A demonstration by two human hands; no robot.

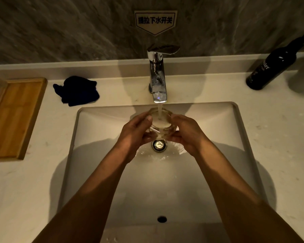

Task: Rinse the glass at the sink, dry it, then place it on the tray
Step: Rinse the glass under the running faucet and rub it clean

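At the centre of the frame, the glass (161, 122) sits under the faucet's (158, 79) running stream, over the sink (235, 120) drain. The left hand (136, 132) and right hand (187, 134) both clasp it. Rinsing is underway; drying with the dark cloth (78, 91) and placing on the tray (14, 116), left of frame, remain: 2 steps.

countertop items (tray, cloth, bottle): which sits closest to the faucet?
The dark blue cloth, crumpled just left of the faucet. The wooden tray is at the far left edge, the black bottle far right.
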